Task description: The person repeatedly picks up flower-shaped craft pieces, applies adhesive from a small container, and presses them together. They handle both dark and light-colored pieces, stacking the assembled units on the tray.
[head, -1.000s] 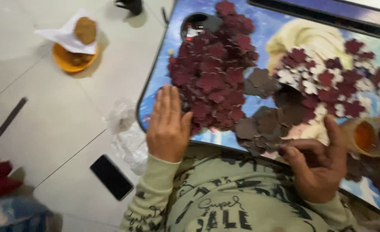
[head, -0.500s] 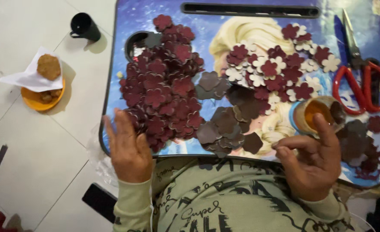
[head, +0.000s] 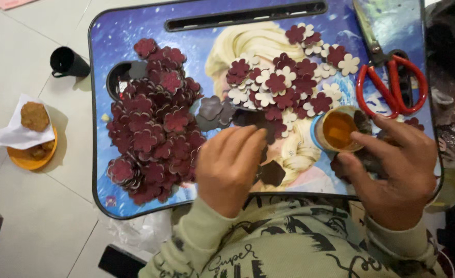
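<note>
Maroon flower cutouts (head: 155, 136) piled on left of lap tray (head: 100, 103); second cluster (head: 289, 85), maroon and white mixed, at top centre. Left hand (head: 230, 167) palm down, fingers curled over dark pieces (head: 272, 172) at tray middle; whether it grips any, cannot tell. Right hand (head: 394, 172) loosely open, fingertips at glue pot (head: 339, 128). Red scissors (head: 389, 82) top right.

The lap counter (head: 135, 23) looks like glossy plastic, its printed top catching the light. The maroon flower cut-outs (head: 155, 128) have a matt, felt-like face, and some show a pale, foam-like underside (head: 348, 64). The scissors (head: 387, 77) have shiny red plastic handles and dull metal blades. The floor (head: 27, 206) is smooth pale tile. The sleeve (head: 186, 247) is soft knit cloth. The black cup (head: 68, 63) looks matt.
</note>
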